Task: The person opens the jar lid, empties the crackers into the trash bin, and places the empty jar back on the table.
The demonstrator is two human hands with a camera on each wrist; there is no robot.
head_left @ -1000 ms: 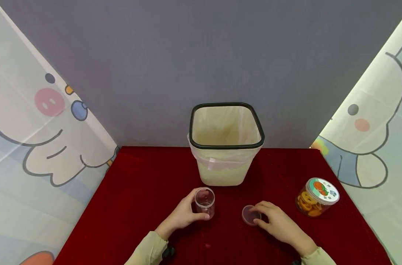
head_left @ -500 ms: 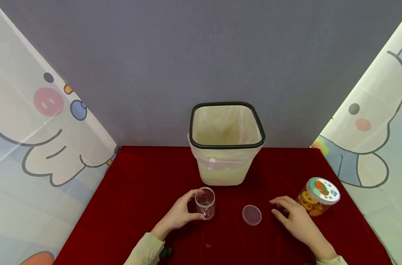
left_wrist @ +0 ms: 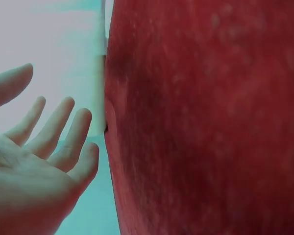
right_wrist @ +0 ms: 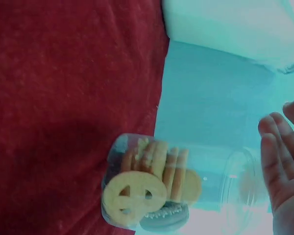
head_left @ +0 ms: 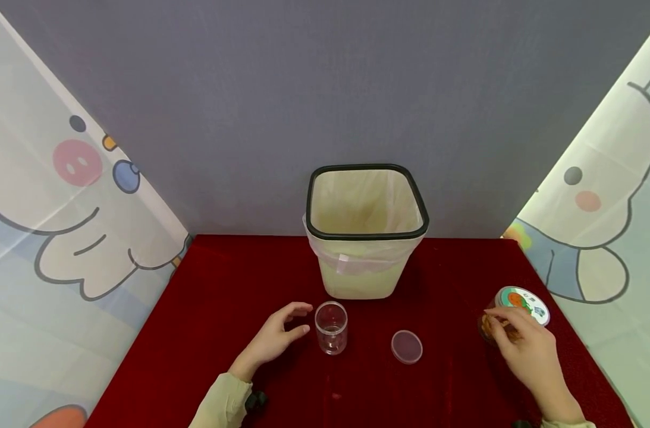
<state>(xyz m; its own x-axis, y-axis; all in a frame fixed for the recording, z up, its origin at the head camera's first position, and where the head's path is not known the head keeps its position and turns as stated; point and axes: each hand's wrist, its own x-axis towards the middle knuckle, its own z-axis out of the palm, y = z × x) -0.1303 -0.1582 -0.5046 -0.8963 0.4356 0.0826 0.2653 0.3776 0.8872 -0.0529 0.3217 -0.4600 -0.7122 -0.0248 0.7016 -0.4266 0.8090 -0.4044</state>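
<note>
My left hand (head_left: pixel 273 337) is just left of an uncapped clear plastic jar (head_left: pixel 332 342), with a small gap between fingertips and jar. In the left wrist view its fingers (left_wrist: pixel 78 129) are spread and hold nothing. A round clear lid (head_left: pixel 407 348) lies flat on the red cloth between the hands. At the right, my right hand (head_left: pixel 533 351) overlaps a capped jar of cookies (head_left: pixel 540 314) with a printed fruit label. The right wrist view has the cookie jar (right_wrist: pixel 171 181) upright, holding smiley-faced cookies, and the fingers (right_wrist: pixel 277 152) beside its lid end, loosely extended.
A cream bin (head_left: pixel 364 276) with a black rim and plastic liner stands at the back middle, before a grey wall (head_left: pixel 250 119). Red cloth (head_left: pixel 239 285) covers the table. Cartoon-printed sheets (head_left: pixel 25 321) hang at both sides.
My right hand has left the round lid and moved right to the cookie jar. My left hand has let go of the clear jar and drawn back left.
</note>
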